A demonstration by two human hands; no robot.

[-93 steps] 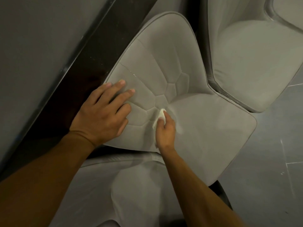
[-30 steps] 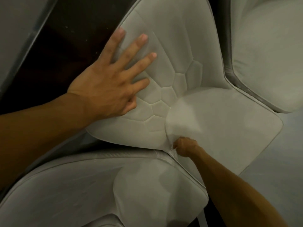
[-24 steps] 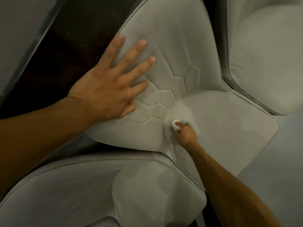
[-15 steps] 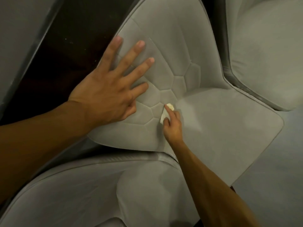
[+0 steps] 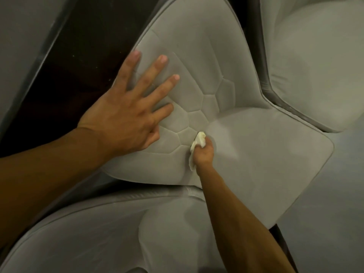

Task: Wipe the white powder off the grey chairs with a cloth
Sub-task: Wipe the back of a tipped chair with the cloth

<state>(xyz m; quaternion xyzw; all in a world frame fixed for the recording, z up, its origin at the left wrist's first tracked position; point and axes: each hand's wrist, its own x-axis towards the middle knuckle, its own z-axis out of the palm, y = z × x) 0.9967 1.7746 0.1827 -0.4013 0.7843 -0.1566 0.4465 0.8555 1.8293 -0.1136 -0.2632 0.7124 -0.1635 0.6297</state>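
Observation:
A grey upholstered chair (image 5: 256,154) fills the middle of the head view, its quilted backrest at the upper left and its seat at the right. My left hand (image 5: 126,111) lies flat on the backrest with its fingers spread. My right hand (image 5: 203,152) grips a small crumpled white cloth (image 5: 198,142) and holds it against the crease where backrest and seat meet. A faint pale haze shows on the seat just right of the cloth.
A second grey chair (image 5: 315,66) stands at the upper right, touching the first. A third grey chair (image 5: 118,233) lies under my arms at the bottom. A dark table edge (image 5: 59,66) runs along the left; grey floor (image 5: 334,213) shows at the right.
My right hand swept the cloth along the crease, from the chair's lower edge up towards the quilted centre, then slightly back. My left hand stayed flat on the backrest.

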